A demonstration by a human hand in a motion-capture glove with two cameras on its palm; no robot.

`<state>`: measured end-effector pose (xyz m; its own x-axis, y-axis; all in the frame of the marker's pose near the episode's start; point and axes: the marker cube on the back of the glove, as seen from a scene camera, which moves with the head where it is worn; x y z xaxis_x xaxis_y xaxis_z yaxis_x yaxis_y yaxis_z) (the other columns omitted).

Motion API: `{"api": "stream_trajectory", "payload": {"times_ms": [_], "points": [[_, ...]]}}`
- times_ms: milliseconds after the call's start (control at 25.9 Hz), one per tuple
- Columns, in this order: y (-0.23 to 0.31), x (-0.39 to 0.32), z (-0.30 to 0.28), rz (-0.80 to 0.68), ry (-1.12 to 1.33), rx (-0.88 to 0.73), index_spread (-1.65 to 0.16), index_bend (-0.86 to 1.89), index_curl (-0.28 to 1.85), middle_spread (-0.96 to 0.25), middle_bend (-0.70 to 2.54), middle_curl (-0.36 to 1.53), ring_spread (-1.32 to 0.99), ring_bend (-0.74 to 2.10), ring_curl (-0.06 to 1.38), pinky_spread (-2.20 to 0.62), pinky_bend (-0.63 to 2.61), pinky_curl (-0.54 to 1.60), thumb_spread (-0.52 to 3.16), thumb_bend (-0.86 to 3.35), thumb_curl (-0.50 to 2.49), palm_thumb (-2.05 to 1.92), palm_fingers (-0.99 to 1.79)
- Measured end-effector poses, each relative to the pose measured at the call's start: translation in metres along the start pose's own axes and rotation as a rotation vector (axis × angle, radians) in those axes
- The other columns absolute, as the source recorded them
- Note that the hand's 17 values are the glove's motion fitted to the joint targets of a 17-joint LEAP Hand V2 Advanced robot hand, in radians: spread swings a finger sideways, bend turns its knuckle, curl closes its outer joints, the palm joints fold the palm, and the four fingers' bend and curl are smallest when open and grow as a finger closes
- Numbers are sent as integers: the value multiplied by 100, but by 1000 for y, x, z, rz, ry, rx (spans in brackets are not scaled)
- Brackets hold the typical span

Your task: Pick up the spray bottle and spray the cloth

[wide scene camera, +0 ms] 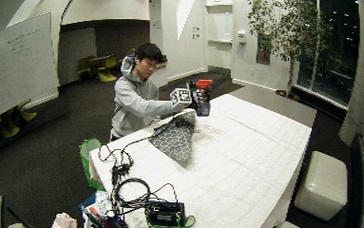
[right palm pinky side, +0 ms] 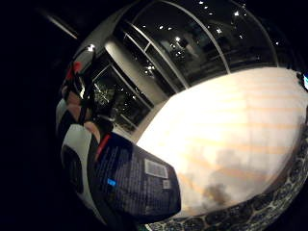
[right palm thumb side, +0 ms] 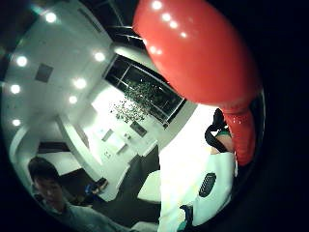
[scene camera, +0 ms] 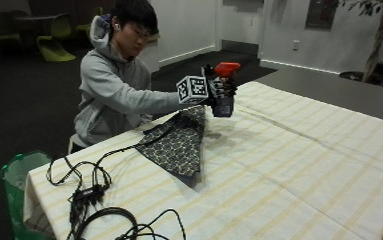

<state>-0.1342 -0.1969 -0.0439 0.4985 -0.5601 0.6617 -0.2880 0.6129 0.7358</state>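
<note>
I am holding the spray bottle (scene camera: 223, 92) up off the table, upper middle of the outside view, my gloved right hand (scene camera: 219, 89) wrapped around its neck under the red trigger head (scene camera: 227, 68). Its dark body with the printed label (right palm pinky side: 137, 180) is lying right against my palm. The patterned cloth (scene camera: 176, 142) is lying below and to the left of the bottle, spread on the striped tablecloth (scene camera: 297, 165), its far end just beneath my hand. Black cables (scene camera: 91, 192) are trailing at the lower left.
</note>
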Motion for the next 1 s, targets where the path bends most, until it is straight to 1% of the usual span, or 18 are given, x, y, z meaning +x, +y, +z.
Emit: {"api": "stream_trajectory", "payload": {"times_ms": [270,464,618,734,773,850,889,1005], "points": [[-20,43,33,62,69,-37,-20,11,35,-13,47,48,-14,56,40,-9,40,37,39,-2,71,111,115],[-33,71,49,148,77,-57,-19,11,34,-11,45,47,-13,53,39,-9,39,37,46,-3,70,111,113],[-33,85,56,205,84,-114,-20,12,34,-9,43,46,-13,51,39,-8,36,37,55,-1,68,111,110],[-25,81,50,178,127,-215,-21,12,34,-9,36,44,-13,45,38,-4,35,38,62,-4,65,108,90],[-20,78,47,159,143,-256,-21,5,32,-8,28,42,-12,42,38,0,38,39,63,-9,63,101,66],[-11,72,38,121,168,-320,-21,-1,31,-5,25,43,-9,38,40,4,45,43,65,-9,60,95,35],[-7,69,33,107,174,-335,-21,-3,30,-4,30,44,-9,36,40,6,45,43,67,-10,59,91,28],[3,62,13,94,171,-337,-22,-4,22,-3,36,43,-7,31,35,10,45,40,70,-9,55,84,24]]}}
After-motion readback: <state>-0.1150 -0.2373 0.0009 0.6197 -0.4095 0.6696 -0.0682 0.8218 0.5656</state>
